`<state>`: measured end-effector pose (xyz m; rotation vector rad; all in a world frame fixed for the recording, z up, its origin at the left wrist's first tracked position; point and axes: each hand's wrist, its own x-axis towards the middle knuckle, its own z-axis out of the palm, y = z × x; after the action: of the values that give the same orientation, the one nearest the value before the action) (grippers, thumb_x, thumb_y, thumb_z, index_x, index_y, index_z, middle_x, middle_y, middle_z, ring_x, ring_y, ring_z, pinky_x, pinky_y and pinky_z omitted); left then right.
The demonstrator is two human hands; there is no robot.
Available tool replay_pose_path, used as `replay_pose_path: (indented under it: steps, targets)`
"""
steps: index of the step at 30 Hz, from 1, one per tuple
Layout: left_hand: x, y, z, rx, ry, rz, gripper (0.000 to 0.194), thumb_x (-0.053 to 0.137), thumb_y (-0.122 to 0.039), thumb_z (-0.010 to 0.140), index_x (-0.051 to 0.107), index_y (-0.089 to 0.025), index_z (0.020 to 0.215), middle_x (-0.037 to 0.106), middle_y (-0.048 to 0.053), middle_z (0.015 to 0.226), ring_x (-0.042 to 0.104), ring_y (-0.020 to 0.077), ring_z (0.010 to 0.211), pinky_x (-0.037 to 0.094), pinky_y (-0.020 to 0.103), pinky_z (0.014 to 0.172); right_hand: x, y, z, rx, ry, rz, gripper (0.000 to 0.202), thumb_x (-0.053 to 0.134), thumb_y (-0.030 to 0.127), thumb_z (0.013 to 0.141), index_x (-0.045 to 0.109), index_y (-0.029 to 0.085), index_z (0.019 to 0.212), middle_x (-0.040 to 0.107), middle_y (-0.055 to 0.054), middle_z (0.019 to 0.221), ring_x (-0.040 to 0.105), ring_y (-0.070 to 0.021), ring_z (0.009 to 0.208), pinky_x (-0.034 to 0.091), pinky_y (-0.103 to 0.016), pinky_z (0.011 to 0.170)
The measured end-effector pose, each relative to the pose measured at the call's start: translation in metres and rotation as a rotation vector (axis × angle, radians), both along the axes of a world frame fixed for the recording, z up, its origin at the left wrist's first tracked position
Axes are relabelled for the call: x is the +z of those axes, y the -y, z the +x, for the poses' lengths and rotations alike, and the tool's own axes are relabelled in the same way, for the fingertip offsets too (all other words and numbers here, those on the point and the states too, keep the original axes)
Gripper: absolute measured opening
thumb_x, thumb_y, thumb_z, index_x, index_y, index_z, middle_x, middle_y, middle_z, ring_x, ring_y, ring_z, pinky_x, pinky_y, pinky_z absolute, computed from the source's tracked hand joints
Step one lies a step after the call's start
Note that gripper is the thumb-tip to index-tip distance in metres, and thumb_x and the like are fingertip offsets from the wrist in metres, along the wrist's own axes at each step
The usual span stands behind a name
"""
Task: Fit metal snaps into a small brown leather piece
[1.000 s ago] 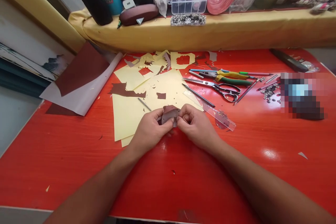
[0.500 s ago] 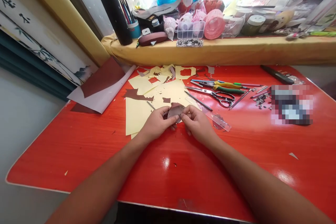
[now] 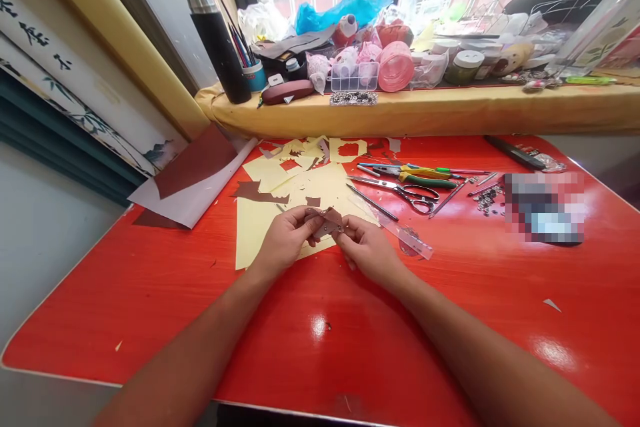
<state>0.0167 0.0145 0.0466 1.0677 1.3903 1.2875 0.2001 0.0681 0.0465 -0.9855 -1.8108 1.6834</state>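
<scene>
Between my two hands is a small brown leather-like piece (image 3: 330,221) with a folded upper edge and small round metal-looking fittings on it. My left hand (image 3: 286,237) pinches its left side between thumb and fingers. At its right edge my right hand (image 3: 369,244) has thumb and forefinger closed on it, close to one fitting. Below and behind them lie yellow paper sheets (image 3: 260,230), with brown offcuts (image 3: 257,191) on top. A clear ruler (image 3: 407,233) and a dark pencil (image 3: 373,202) lie just beyond my right hand.
Scissors (image 3: 400,190), pliers (image 3: 415,175) and a pile of small metal fittings (image 3: 487,200) lie to the right. A blurred-out object (image 3: 545,210) is beside them. Brown sheet material (image 3: 195,160) rests at the left. A crowded sill (image 3: 300,110) with a black flask (image 3: 220,50) runs along the back.
The brown piece has turned in my hands, its upper part now folded over and the fittings facing me. Both hands stay on it. The camera view has tilted up slightly.
</scene>
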Motion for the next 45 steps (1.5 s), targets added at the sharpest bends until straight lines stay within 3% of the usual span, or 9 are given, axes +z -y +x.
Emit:
replay_pose_path:
  steps: [7, 13, 19, 24, 30, 33, 37, 40, 45]
  targets:
    - [0.008, -0.001, -0.008, 0.062, -0.171, -0.012, 0.035, 0.075, -0.053, 0.086, 0.074, -0.018, 0.089, 0.065, 0.001, 0.074, 0.053, 0.0127, 0.061, 0.047, 0.026, 0.058, -0.006, -0.002, 0.001, -0.028, -0.086, -0.022, 0.037, 0.063, 0.05, 0.093, 0.061, 0.02, 0.115, 0.051, 0.011, 0.053, 0.048, -0.0128, 0.041, 0.038, -0.026, 0.047]
    - [0.007, 0.004, -0.006, -0.034, -0.324, -0.018, 0.033, 0.07, -0.05, 0.092, 0.078, -0.019, 0.099, 0.068, 0.002, 0.079, 0.054, 0.014, 0.065, 0.047, 0.026, 0.061, -0.005, -0.002, 0.001, -0.078, -0.124, -0.027, 0.054, 0.061, 0.062, 0.095, 0.061, 0.017, 0.126, 0.051, 0.01, 0.052, 0.047, -0.0132, 0.039, 0.037, -0.026, 0.045]
    - [0.004, 0.007, -0.002, -0.152, -0.27, -0.011, 0.031, 0.07, -0.05, 0.094, 0.076, -0.021, 0.105, 0.074, 0.003, 0.093, 0.063, 0.0167, 0.079, 0.051, 0.028, 0.072, -0.006, -0.002, 0.0, -0.068, -0.076, -0.004, 0.038, 0.066, 0.053, 0.092, 0.064, 0.02, 0.111, 0.05, 0.01, 0.053, 0.047, -0.0124, 0.041, 0.036, -0.026, 0.045]
    - [0.005, 0.004, -0.009, -0.078, -0.4, -0.023, 0.038, 0.081, -0.048, 0.084, 0.071, -0.023, 0.112, 0.075, 0.003, 0.102, 0.064, 0.0174, 0.081, 0.051, 0.029, 0.072, -0.004, -0.002, 0.001, -0.092, -0.085, -0.005, 0.038, 0.062, 0.052, 0.095, 0.065, 0.019, 0.113, 0.052, 0.009, 0.052, 0.047, -0.013, 0.04, 0.037, -0.027, 0.046]
    - [0.008, 0.003, -0.009, -0.045, -0.368, 0.057, 0.026, 0.079, -0.047, 0.088, 0.075, -0.022, 0.094, 0.076, 0.004, 0.095, 0.07, 0.0198, 0.089, 0.056, 0.03, 0.079, -0.005, 0.0, 0.0, -0.065, -0.094, 0.011, 0.041, 0.064, 0.05, 0.094, 0.067, 0.019, 0.121, 0.051, 0.01, 0.053, 0.05, -0.0131, 0.041, 0.04, -0.027, 0.048]
    - [0.007, 0.004, -0.01, 0.005, -0.318, 0.093, 0.021, 0.076, -0.042, 0.09, 0.073, -0.021, 0.096, 0.075, 0.004, 0.095, 0.073, 0.0202, 0.089, 0.058, 0.032, 0.08, -0.005, 0.001, 0.0, -0.045, -0.116, 0.003, 0.046, 0.067, 0.05, 0.092, 0.066, 0.019, 0.126, 0.053, 0.01, 0.056, 0.051, -0.0129, 0.042, 0.042, -0.028, 0.049]
    - [0.006, 0.005, -0.014, 0.062, -0.46, 0.203, 0.006, 0.066, -0.024, 0.092, 0.072, -0.022, 0.094, 0.07, 0.003, 0.095, 0.071, 0.0179, 0.088, 0.058, 0.03, 0.078, -0.003, 0.002, 0.0, -0.068, -0.141, -0.014, 0.052, 0.065, 0.055, 0.094, 0.065, 0.017, 0.13, 0.052, 0.009, 0.057, 0.047, -0.012, 0.041, 0.04, -0.028, 0.048]
    - [0.006, 0.005, -0.015, 0.007, -0.489, 0.253, 0.012, 0.061, -0.019, 0.093, 0.072, -0.023, 0.093, 0.069, 0.003, 0.094, 0.069, 0.0178, 0.088, 0.058, 0.031, 0.077, -0.002, 0.002, 0.0, -0.099, -0.126, -0.013, 0.047, 0.062, 0.056, 0.095, 0.068, 0.017, 0.12, 0.048, 0.009, 0.055, 0.042, -0.0121, 0.043, 0.036, -0.028, 0.046]
    - [0.005, 0.004, -0.015, -0.098, -0.349, 0.245, 0.016, 0.06, -0.012, 0.085, 0.072, -0.021, 0.09, 0.07, 0.005, 0.101, 0.069, 0.0169, 0.081, 0.06, 0.034, 0.076, -0.005, 0.002, -0.001, -0.111, -0.077, 0.027, 0.041, 0.063, 0.054, 0.093, 0.072, 0.017, 0.109, 0.048, 0.006, 0.056, 0.039, -0.0127, 0.048, 0.032, -0.028, 0.048]
